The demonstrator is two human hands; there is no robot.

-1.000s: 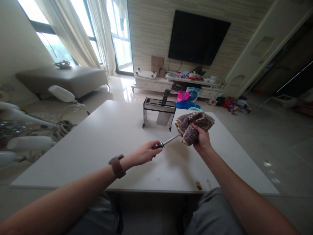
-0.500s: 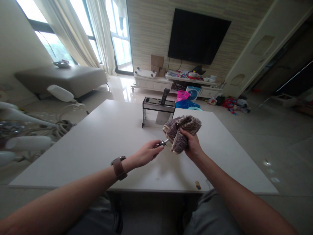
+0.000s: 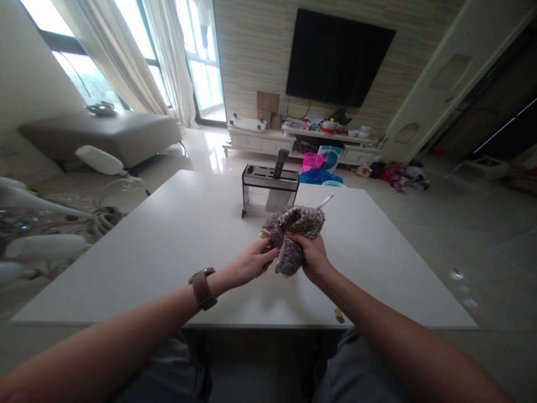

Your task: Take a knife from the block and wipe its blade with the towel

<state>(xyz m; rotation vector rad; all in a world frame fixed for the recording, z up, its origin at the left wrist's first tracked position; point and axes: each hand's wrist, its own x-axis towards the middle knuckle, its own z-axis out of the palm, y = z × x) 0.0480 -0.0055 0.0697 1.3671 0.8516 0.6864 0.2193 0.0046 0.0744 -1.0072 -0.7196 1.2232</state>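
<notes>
The right hand [image 3: 314, 256] was clamped on a bunched cloth [image 3: 309, 219]; the left hand [image 3: 249, 262], just beside it, was curled around a rod's [image 3: 326, 201] hidden near end — the tip poked out beyond. Behind, a knife rack [image 3: 262, 175] stood on the table [image 3: 188, 224].

- The head camera looked forward and down from the person's own place, with the legs [image 3: 361, 366] at its lower edge.
- The table [image 3: 180, 224] lay close below; the left hand [image 3: 246, 265] and right hand [image 3: 314, 257] were near mid-view.
- It faced the wall [image 3: 255, 50] and television [image 3: 340, 59] (leaning in this wide view), much farther off.
</notes>
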